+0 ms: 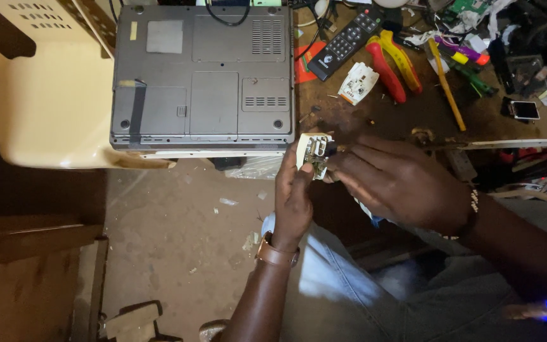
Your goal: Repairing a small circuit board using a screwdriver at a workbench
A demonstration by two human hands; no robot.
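My left hand (294,196) holds a small white plastic housing with an exposed circuit board (314,152) up in front of the workbench edge. Fingers of my right hand (397,180) pinch the same part from the right side, touching its board. A brown strap sits on my left wrist and a beaded band on my right wrist. The far side of the housing is hidden by my fingers.
A grey laptop (202,76) lies upside down on the bench, partly over a cream plastic chair (45,95). On the wooden bench (413,120) lie a black remote (347,41), red-and-yellow pliers (392,66), another white housing (358,82), a yellow-handled tool (447,88) and a small phone (525,109).
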